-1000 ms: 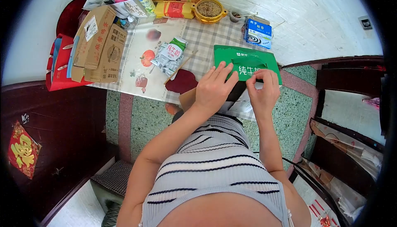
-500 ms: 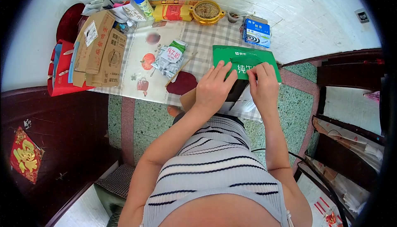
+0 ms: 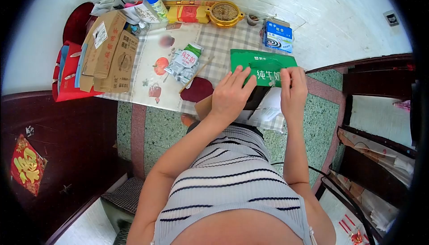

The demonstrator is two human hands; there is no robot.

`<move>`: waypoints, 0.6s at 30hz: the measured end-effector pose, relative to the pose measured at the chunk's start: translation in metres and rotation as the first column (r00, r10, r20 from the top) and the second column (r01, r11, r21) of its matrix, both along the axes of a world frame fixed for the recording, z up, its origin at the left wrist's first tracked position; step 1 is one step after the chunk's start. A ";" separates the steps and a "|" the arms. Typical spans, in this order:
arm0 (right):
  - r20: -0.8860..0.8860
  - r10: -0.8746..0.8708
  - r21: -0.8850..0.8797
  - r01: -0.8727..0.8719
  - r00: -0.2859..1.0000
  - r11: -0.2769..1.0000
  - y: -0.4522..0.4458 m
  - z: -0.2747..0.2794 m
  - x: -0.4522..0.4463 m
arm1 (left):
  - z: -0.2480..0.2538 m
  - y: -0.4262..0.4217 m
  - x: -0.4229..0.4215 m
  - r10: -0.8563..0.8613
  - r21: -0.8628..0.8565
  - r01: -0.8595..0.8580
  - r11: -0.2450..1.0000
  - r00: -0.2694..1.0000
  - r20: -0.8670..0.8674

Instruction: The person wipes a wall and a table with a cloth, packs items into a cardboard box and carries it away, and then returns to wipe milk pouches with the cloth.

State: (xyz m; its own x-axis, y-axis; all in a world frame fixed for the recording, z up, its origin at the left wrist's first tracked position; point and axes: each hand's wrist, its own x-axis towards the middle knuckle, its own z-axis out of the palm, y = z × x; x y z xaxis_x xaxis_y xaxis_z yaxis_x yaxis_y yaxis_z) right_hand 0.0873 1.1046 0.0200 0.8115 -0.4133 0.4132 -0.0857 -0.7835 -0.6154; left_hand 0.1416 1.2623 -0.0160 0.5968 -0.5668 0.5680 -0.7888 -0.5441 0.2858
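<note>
A green carton [image 3: 263, 59] with white lettering stands at the table's right front, a dark opening below its green face. Flat on the carton's left part rests my left hand [image 3: 232, 93], its fingers spread and holding nothing. My right hand [image 3: 292, 91] is at the carton's right front edge with fingers bent and pressed together; whatever is between the fingertips is too small to make out. Left of the carton lie crumpled milk packets [image 3: 185, 62], a thin stick [image 3: 196, 74] and a dark red cloth-like piece [image 3: 196, 90].
A blue box [image 3: 278, 36] stands behind the carton. Along the wall are a gold bowl [image 3: 224, 13], a yellow package [image 3: 187, 14] and a blue-capped can [image 3: 155, 3]. Brown cardboard boxes [image 3: 105, 50] and a red bag [image 3: 67, 73] occupy the table's left end.
My right hand has moved right along the carton's front edge, uncovering more of the white lettering. My left hand stays in the same place on the carton.
</note>
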 end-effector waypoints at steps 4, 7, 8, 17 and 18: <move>-0.026 0.104 -0.224 -0.107 0.994 0.969 0.000 0.002 0.004 | -0.003 -0.003 0.003 0.006 -0.012 -0.006 1.000 1.000 0.004; 0.006 0.035 -0.039 -0.035 0.999 0.999 0.000 -0.016 0.006 | -0.005 -0.004 0.008 0.007 -0.005 -0.007 1.000 1.000 0.024; 0.007 0.033 -0.037 -0.033 0.999 0.999 0.000 -0.020 0.006 | -0.005 -0.004 0.010 0.003 -0.002 -0.003 1.000 0.999 0.037; 0.279 0.098 0.016 -0.107 0.955 0.994 -0.003 -0.030 -0.005 | -0.008 -0.011 0.032 -0.012 0.014 0.012 1.000 1.000 0.005; 0.252 0.120 0.068 -0.141 0.960 0.988 -0.001 -0.029 -0.008 | -0.003 -0.012 0.034 -0.005 0.017 0.004 1.000 1.000 0.001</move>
State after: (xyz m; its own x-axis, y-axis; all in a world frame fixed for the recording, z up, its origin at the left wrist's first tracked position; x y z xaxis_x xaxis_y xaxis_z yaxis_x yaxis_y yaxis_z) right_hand 0.0796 1.1040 -0.0088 0.7380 -0.3525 0.5755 0.1765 -0.7223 -0.6687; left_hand 0.1759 1.2499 -0.0194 0.5934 -0.5789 0.5592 -0.7917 -0.5453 0.2756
